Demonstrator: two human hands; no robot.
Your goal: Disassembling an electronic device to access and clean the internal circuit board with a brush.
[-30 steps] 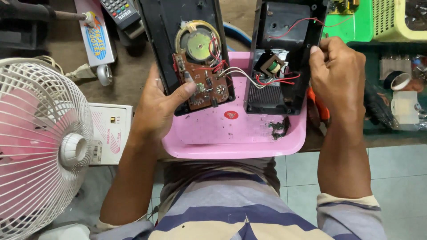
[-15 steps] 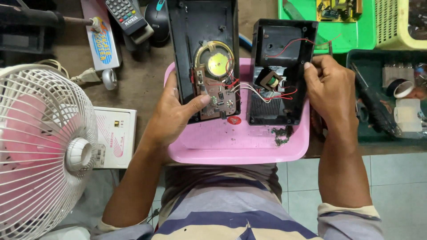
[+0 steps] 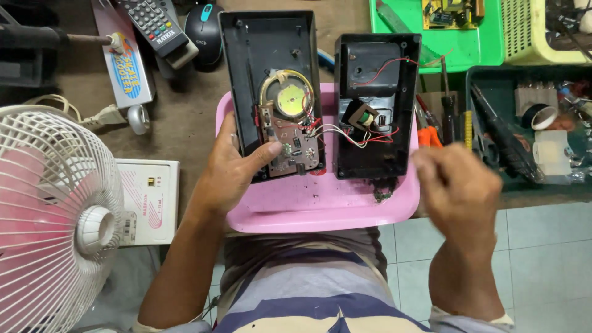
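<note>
A white flat box [image 3: 147, 200] with pink markings sits at nine o'clock; a blue-and-white printed card pack [image 3: 123, 68] lies at ten.

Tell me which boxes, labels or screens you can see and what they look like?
Flat pack: top left on the table, long, white and blue with colourful print.
White box: beside the fan, left of the left hand, square, pink pattern.
Screens: none.

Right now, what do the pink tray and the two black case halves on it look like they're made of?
The pink tray looks like moulded plastic, smooth with a slight sheen and rounded rim. Both case halves, the left half under the left hand and the right half, look like matte black moulded plastic, with ribs and screw posts inside. The circuit board appears brown, likely phenolic.
</note>
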